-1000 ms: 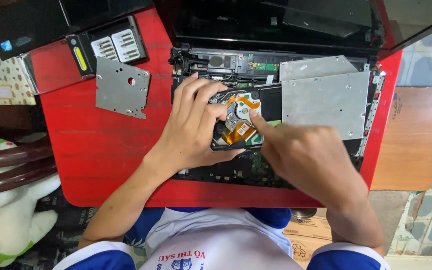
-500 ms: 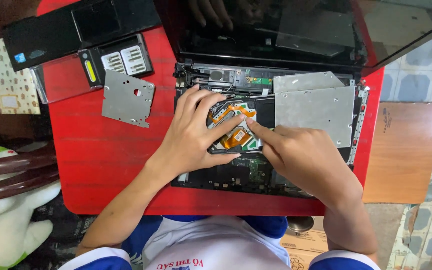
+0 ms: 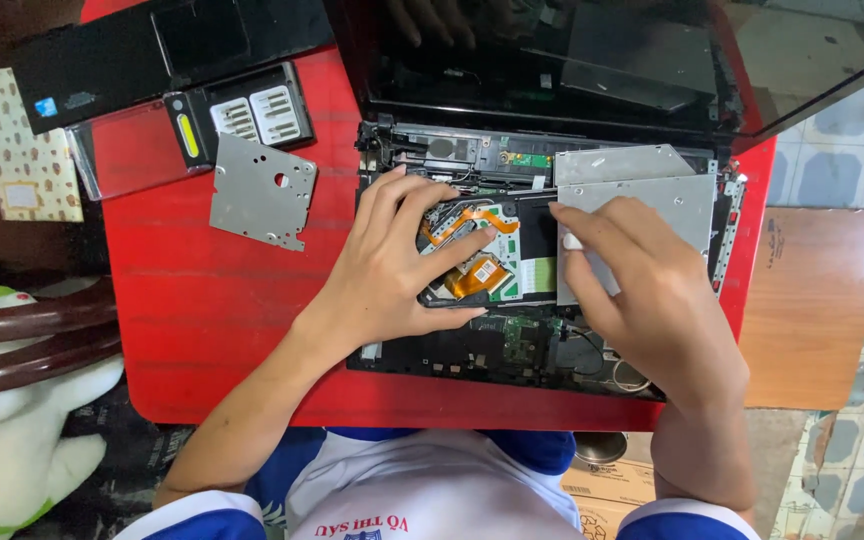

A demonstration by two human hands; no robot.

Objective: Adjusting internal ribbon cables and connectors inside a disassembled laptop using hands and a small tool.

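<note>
Near edge of the red table (image 3: 212, 330): opened black laptop base (image 3: 542, 350), internals exposed, sits toward the right side.

Left hand (image 3: 392, 270) rests flat over the small board with orange flex cable and green circuit patches (image 3: 477, 255) at the middle of the base; its grip is spread, fingers pressing the board down, not closed on it.

Right hand (image 3: 642, 290) has moved since a second ago: it was over the small board beside the left, now it lies on the grey metal drive cover (image 3: 682, 195) just to the right, fingers splayed, nothing held. Judgement: attention is shifting from board to drive.

Further back, left: loose grey metal bracket plate (image 3: 262, 190). Black battery pack with yellow latch (image 3: 237, 120) and black keyboard panel (image 3: 162, 55) at the far left corner. Laptop screen (image 3: 552, 60) along the far edge.
</note>
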